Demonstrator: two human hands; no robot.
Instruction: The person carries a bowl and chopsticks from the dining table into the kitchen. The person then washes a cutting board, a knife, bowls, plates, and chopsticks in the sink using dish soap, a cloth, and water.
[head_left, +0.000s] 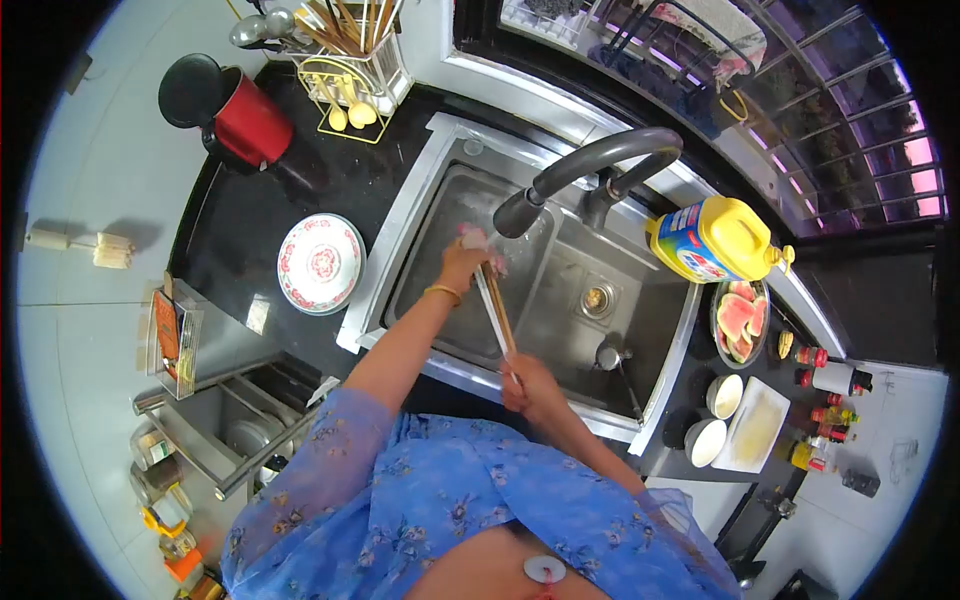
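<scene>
My right hand is closed around the lower end of a bundle of chopsticks, some brown and some whitish. The bundle slants up over the sink toward the faucet. At its upper end my left hand is closed, with a pinkish-white cloth bunched in and around the fingers. Part of the cloth and the chopstick tips are hidden by that hand. Just right of it hangs the dark grey faucet, its head pointing down into the sink.
Stacked plates stand left of the sink. On the right are a yellow detergent jug, a plate of watermelon rinds, two white bowls and a cutting board. A metal ladle-like utensil lies in the sink's right side.
</scene>
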